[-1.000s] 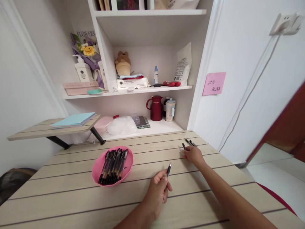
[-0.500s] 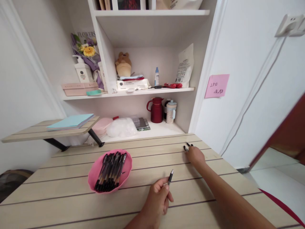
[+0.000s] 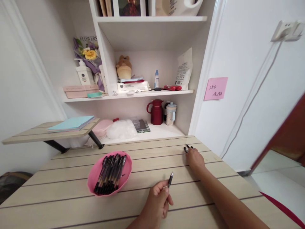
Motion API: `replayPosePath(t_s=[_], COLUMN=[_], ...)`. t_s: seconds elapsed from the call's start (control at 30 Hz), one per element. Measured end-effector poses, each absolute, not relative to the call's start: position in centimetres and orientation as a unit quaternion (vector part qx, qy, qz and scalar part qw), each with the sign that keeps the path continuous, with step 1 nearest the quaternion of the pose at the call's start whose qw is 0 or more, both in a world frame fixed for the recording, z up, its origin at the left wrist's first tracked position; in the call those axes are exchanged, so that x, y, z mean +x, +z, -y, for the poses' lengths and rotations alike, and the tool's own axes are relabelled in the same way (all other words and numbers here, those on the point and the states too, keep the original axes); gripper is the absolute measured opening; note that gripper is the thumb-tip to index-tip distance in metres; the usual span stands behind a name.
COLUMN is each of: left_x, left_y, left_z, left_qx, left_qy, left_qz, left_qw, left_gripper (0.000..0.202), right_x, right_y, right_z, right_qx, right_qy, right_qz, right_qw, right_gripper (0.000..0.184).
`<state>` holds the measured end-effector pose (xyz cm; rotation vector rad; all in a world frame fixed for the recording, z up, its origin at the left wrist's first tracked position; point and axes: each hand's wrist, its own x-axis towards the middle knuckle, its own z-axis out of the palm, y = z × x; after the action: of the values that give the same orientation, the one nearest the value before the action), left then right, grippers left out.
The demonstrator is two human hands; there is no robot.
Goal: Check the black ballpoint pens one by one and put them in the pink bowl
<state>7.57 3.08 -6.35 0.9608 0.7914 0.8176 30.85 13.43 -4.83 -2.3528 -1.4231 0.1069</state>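
A black pen with a silvery tip sticks up from my left hand, pinched between thumb and fingers over the table's front. Farther back on the right, my right hand reaches down to the tabletop, its fingers curled at several small black pieces that look like pen caps. The hand partly covers these pieces, and what its fingertips grip is hidden. To the left of my left hand stands a pink scalloped bowl, in which several black pens lie side by side.
The slatted wooden table meets a white shelf unit holding a red jug, a pale cup and a clear plastic bag. Blue paper lies on a small raised stand at left. A pink note is on the wall.
The view has tilted slightly up, so everything sits a little lower. Both hands keep nearly the same places, the left with its pen, the right at the small black pieces.
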Motion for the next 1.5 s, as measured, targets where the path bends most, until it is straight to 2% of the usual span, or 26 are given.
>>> replayPosePath(t_s=[0.07,0.13,0.2,0.27,0.33,0.43,0.57,0.77,0.97,1.1,1.27,1.5], left_x=[7.5,7.5,7.5,7.6,7.7,7.7,7.8,7.9,7.7,7.6,7.7,7.6], left_y=[-6.0,-5.7,-5.6,-5.7,-5.8,-5.9,-5.7,-5.7,-5.8,-5.7,-5.7,-5.5], left_z=[-3.0,-2.9,-2.8,-2.8,-2.8,-2.7,-2.6,-2.6,-2.5,-2.5,-2.6,-2.5], left_qx=[0.437,0.436,0.432,0.429,0.427,0.425,0.425,0.424,0.402,0.409,0.414,0.4], left_qy=[0.377,0.389,0.407,0.426,0.435,0.44,0.444,0.412,0.409,0.405,0.409,0.41], left_qz=[-0.36,-0.362,-0.363,-0.358,-0.353,-0.347,-0.355,-0.379,-0.367,-0.362,-0.362,-0.372], left_qw=[0.733,0.726,0.719,0.712,0.71,0.711,0.704,0.712,0.733,0.733,0.728,0.73], left_gripper=[0.053,0.05,0.046,0.043,0.039,0.038,0.039,0.039,0.04,0.04,0.036,0.036], right_x=[29.9,28.4,26.4,24.1,22.1,19.8,18.3,18.8,19.0,19.1,19.4,19.7], right_y=[-4.5,-4.1,-3.8,-3.6,-3.6,-3.8,-4.2,-4.5,-4.3,-4.2,-4.0,-3.9], right_z=[-12.6,-11.3,-9.7,-7.9,-6.2,-4.6,-4.1,-4.7,-4.7,-4.7,-4.6,-4.6], right_qx=[-0.832,-0.808,-0.75,-0.708,-0.577,-0.46,-0.432,-0.457,-0.391,-0.41,-0.355,-0.357], right_qy=[0.041,0.092,0.22,0.304,0.5,0.605,0.602,0.527,0.625,0.6,0.661,0.649], right_qz=[0.509,0.519,0.527,0.529,0.463,0.379,0.353,0.335,0.296,0.332,0.291,0.321], right_qw=[0.216,0.263,0.334,0.356,0.451,0.529,0.571,0.634,0.607,0.602,0.594,0.59], right_gripper=[0.025,0.022,0.022,0.033,0.039,0.042,0.036,0.029,0.031,0.029,0.03,0.026])
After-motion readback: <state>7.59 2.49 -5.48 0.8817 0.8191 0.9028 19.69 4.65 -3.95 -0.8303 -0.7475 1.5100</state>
